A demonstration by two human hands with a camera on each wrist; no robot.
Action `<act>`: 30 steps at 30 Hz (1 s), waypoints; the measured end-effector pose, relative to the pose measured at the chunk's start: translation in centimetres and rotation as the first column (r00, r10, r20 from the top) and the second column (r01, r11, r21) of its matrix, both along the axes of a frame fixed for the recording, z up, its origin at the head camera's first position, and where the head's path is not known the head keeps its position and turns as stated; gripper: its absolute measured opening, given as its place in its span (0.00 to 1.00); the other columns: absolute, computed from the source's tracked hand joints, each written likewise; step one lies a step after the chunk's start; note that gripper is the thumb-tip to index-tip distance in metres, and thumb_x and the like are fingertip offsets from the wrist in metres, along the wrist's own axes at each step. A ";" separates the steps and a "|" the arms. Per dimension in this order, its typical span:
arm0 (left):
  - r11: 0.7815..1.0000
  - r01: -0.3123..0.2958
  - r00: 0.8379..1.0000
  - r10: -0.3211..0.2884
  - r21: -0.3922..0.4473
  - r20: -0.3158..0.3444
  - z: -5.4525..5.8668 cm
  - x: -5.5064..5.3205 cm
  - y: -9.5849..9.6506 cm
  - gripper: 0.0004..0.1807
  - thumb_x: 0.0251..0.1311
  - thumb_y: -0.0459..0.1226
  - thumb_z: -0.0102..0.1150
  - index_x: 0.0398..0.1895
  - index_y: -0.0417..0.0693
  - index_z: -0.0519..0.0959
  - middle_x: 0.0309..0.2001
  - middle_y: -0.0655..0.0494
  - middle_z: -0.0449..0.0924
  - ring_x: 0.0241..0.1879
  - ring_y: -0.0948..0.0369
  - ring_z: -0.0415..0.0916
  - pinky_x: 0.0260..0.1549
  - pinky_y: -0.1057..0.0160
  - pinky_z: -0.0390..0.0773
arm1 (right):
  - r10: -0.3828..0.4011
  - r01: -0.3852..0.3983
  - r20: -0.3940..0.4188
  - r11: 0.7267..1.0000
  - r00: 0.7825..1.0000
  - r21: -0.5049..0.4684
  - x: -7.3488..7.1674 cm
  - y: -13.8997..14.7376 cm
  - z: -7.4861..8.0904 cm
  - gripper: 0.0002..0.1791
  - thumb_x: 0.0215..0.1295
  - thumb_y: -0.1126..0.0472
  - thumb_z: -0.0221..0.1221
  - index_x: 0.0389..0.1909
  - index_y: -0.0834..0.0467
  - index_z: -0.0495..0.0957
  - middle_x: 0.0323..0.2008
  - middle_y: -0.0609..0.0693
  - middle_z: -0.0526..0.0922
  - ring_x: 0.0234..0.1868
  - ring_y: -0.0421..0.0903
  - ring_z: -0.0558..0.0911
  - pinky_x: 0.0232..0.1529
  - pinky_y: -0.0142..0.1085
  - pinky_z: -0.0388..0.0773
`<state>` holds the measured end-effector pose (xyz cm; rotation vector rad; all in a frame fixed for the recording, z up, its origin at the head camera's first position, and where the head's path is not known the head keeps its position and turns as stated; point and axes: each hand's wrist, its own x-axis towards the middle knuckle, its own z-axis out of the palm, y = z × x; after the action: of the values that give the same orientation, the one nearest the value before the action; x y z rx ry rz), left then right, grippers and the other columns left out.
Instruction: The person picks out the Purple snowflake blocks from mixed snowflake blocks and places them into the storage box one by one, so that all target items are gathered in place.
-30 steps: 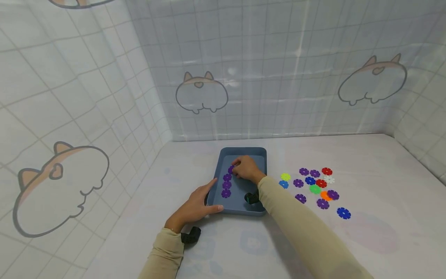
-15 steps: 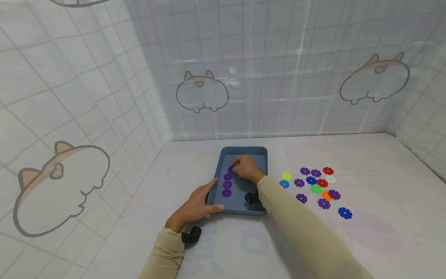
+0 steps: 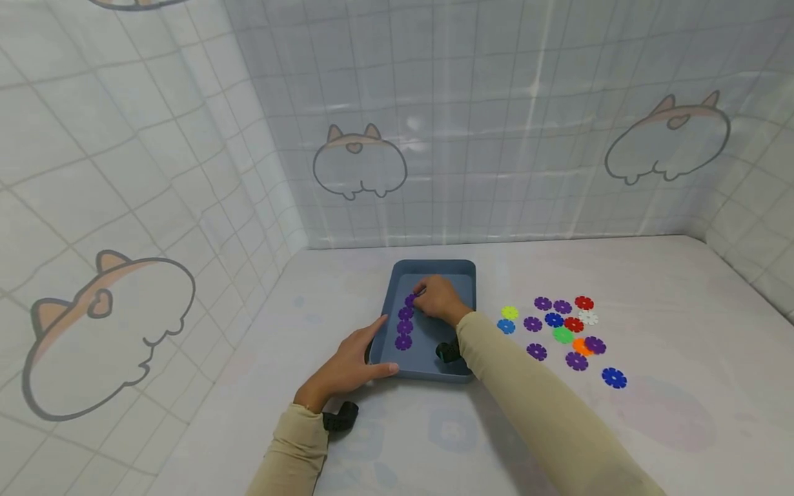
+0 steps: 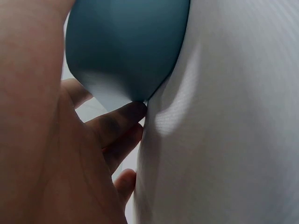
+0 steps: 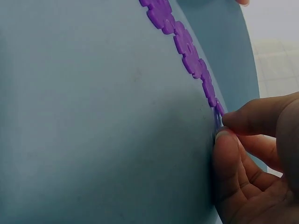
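My right hand (image 3: 442, 300) is over the tray and pinches a purple snowflake-shaped building disc (image 3: 410, 301) between thumb and fingertips. In the right wrist view, the pinched disc (image 5: 219, 108) meets the end of a row of purple discs (image 5: 187, 48), and the fingertips partly hide it. The row (image 3: 404, 327) lies along the left side of the blue-grey tray (image 3: 434, 377). My left hand (image 3: 344, 365) spans the tray's near left corner, its thumb at the front rim and its fingers along the left side. In the left wrist view, fingertips touch the tray's outer wall (image 4: 126, 51).
Right of the tray, loose discs lie scattered on the white tabletop (image 3: 434, 434): several purple ones (image 3: 576, 361), a yellow disc (image 3: 509, 313), a green disc (image 3: 562, 335) and others. An orange disc (image 3: 581, 346) is partly under a purple one. A tiled-pattern curtain (image 3: 484, 138) stands behind.
Both hands stay nearly where they were, the right still pinching the disc at the row's far end. Only a slight shift of the head view shows.
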<state>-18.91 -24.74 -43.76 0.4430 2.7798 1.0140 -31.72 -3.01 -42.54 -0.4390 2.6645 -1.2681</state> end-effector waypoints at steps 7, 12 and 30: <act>1.000 -0.002 1.000 0.002 0.005 0.001 0.1 0.0 0.0 0.53 0.59 0.59 0.66 0.82 0.60 0.47 0.78 0.54 0.52 0.75 0.49 0.50 0.69 0.38 0.53 | 0.001 -0.001 -0.009 1.000 1.000 0.016 -0.1 0.0 0.0 0.16 0.63 0.65 0.63 0.51 0.62 0.84 0.43 0.56 0.86 0.30 0.44 0.82 0.34 0.38 0.79; 1.000 0.003 1.000 -0.003 0.008 -0.004 0.0 0.0 0.0 0.53 0.60 0.59 0.66 0.82 0.60 0.48 0.78 0.53 0.52 0.75 0.49 0.50 0.69 0.38 0.53 | 0.013 -0.013 -0.015 1.000 1.000 0.018 0.0 0.0 0.1 0.15 0.63 0.65 0.62 0.51 0.63 0.84 0.42 0.56 0.86 0.29 0.44 0.82 0.34 0.38 0.79; 1.000 0.007 1.000 -0.007 0.006 0.004 -0.2 -0.2 -0.1 0.53 0.59 0.60 0.65 0.82 0.62 0.47 0.78 0.53 0.52 0.75 0.49 0.50 0.69 0.38 0.53 | 0.053 -0.041 0.073 0.988 0.996 -0.150 0.3 1.4 0.3 0.15 0.65 0.64 0.63 0.51 0.65 0.83 0.36 0.53 0.86 0.29 0.45 0.84 0.32 0.37 0.81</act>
<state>-19.07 -24.87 -43.93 0.4500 2.7706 1.0210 -31.44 -1.65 -42.23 -0.4602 2.4924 -1.4446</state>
